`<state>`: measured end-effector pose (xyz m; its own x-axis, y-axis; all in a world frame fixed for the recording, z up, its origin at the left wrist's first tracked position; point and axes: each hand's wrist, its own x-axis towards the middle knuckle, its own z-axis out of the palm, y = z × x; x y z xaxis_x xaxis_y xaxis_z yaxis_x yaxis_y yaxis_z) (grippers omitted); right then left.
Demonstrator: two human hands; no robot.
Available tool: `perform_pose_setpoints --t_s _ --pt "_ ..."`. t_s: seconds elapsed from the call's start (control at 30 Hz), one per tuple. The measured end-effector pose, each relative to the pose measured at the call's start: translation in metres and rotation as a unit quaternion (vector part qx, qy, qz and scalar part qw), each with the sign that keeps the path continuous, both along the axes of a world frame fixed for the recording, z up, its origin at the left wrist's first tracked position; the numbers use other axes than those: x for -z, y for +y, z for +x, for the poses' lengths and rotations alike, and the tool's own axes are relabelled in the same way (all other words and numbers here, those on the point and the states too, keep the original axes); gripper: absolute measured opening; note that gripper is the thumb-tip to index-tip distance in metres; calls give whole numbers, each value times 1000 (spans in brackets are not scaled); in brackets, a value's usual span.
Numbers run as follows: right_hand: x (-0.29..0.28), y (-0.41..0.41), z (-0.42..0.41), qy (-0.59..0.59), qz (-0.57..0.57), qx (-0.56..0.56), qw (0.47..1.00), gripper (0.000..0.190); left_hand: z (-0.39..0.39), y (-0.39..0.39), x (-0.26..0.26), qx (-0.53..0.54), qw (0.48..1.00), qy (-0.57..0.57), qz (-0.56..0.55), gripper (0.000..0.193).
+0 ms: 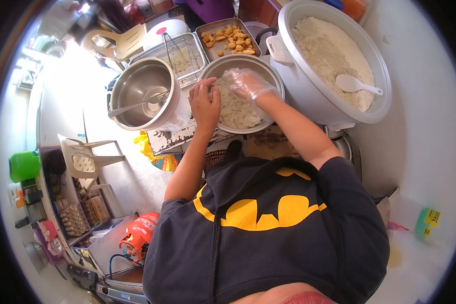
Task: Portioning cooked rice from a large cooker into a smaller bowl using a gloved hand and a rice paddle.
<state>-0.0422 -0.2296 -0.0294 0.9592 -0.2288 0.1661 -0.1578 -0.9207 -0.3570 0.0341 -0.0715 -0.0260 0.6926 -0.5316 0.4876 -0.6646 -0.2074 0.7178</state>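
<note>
In front of me is a round pot or bowl (270,121) with cooked white rice (240,110) in it. My right hand (250,84), in a clear plastic glove, reaches into the rice on the upper right side. Its fingertips are blurred by the glove and rice, so their grip is unclear. My left hand (206,104) is bare and lies over the pot's left rim, thumb and fingers apart and holding nothing visible; whether it presses on the rim cannot be seen.
Left stands a steel pot (123,81) with a slotted metal utensil (136,104). Behind are a wire-rack tray (188,62) with tongs (168,49) and a metal tray (209,53) of fried pieces (237,40). Right, a large rice cooker (304,87) holds rice and a white paddle (355,83).
</note>
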Motion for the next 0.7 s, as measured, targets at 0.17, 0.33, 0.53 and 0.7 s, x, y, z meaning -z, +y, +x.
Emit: perform_pose_setpoints --t_s 0.17,0.33,0.53,0.7 --pt "13 48 23 292 -62 -76 951 39 1 0 3 -2 1000 -12 4 22" --pt "4 30 -7 336 -2 -196 921 42 1 0 2 -1 1000 -14 8 21" --pt "-22 -7 -9 163 71 -2 984 30 0 -2 -1 4 1000 -17 8 20" --pt "-50 -4 -13 258 54 58 963 29 0 -2 -1 9 1000 -15 8 20"
